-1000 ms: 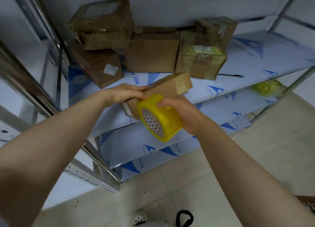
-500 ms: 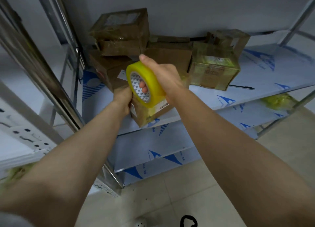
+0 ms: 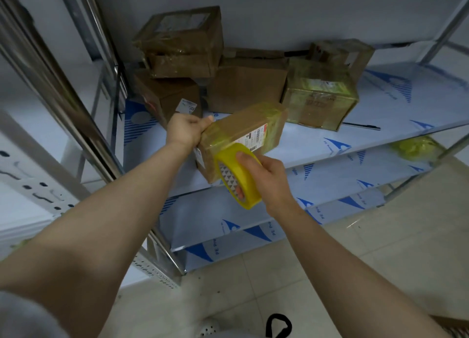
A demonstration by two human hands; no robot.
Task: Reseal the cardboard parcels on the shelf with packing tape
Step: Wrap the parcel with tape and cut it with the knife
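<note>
Since the previous frame, the tape roll (image 3: 237, 175) has dropped from above the held parcel (image 3: 243, 134) to its near lower corner, touching it. The right hand (image 3: 270, 180) grips the roll, fingers through the core, thumb on the outer band. The left hand (image 3: 186, 132) clasps the parcel's left end, holding it tilted over the front edge of the shelf (image 3: 380, 114). Other parcels (image 3: 248, 84) sit at its back left corner.

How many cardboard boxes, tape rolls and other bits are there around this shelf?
Cardboard boxes: 6, five on the shelf, one gripped by the left hand
Tape rolls: 1, yellow, held by the right hand
Thin dark sticks: 1, on the shelf
Crumpled yellow bundles: 1, on the lower shelf
Total: 9
</note>
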